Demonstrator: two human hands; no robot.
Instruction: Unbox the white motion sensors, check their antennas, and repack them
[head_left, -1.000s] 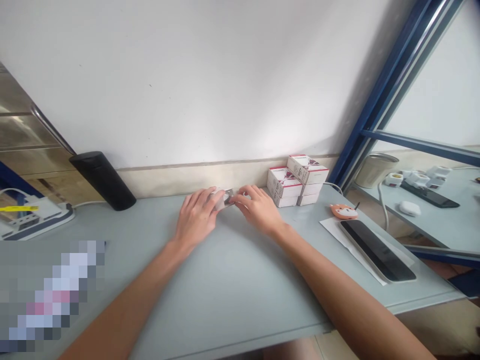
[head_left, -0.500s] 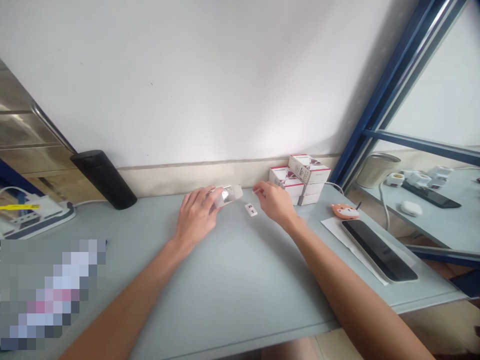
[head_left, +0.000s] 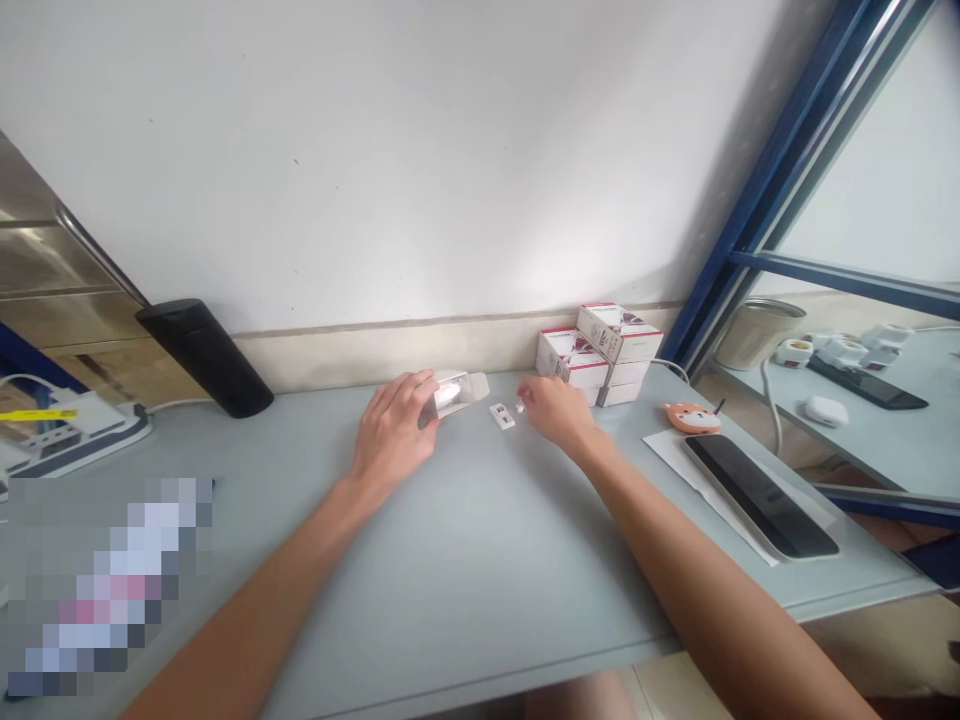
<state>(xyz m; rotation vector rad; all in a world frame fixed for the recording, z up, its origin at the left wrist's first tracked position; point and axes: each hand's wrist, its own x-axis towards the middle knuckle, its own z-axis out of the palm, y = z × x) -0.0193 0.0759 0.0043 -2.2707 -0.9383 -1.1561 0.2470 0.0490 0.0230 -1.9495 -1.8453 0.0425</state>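
Watching the left hand (head_left: 391,430) here, curled firmly around a small white carton (head_left: 459,392), fingers wrapped over its near end, so that's a solid hold. A pale rounded object (head_left: 448,396) shows in the carton's open side. The carton sits low over the grey desk (head_left: 480,580), near the back edge, though whether it touches the surface is hard to tell.

Over to the right hand (head_left: 556,412), fingers drawn in and pointing left, only partly closed. A tiny white bit (head_left: 519,407) sits right at the fingertips, but from this angle you can't tell if it's pinched or lying on the desk. Just left of that, a small flat white piece (head_left: 502,416) with a dark mark lies on the desk between the two hands, touching neither.

Behind the right hand, a stack of white boxes (head_left: 600,357) with red trim stands against the wall. Further right, an orange fox-faced trinket (head_left: 690,417) sits beside a black phone (head_left: 761,497) on a white sheet of paper (head_left: 664,450). Far left, a black flask (head_left: 204,357) lies at a slant near the wall. The lower-left corner is a blurred patch, impossible to make out.
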